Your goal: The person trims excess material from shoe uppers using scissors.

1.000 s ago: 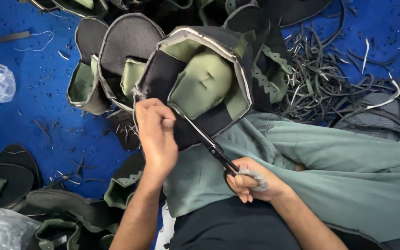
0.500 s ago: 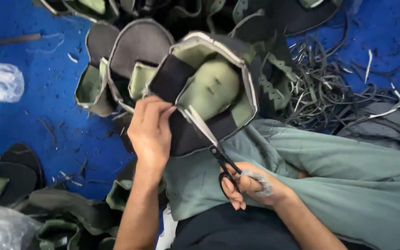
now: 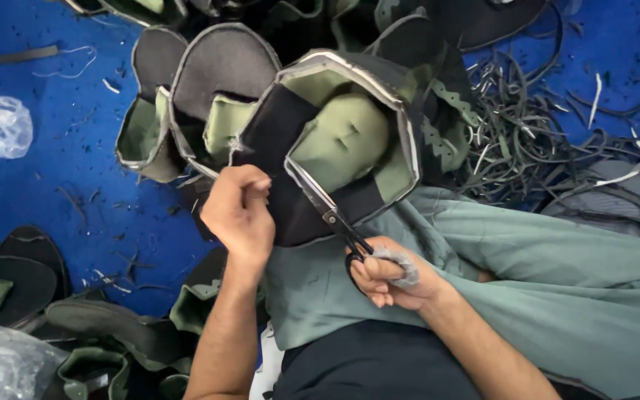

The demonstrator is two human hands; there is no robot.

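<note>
L hand grips shoe upper – scissors in R hand, scrap strips beside.

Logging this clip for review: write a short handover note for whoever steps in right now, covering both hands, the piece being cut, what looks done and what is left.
Left hand: pinching the edge of the black-and-green padded piece on the lap.
Right hand: on the scissors, blades lying across the piece.
Done: a heap of cut strips lies on the blue floor.
Left: more similar pieces are stacked behind; how far this one is trimmed can't be told.
</note>
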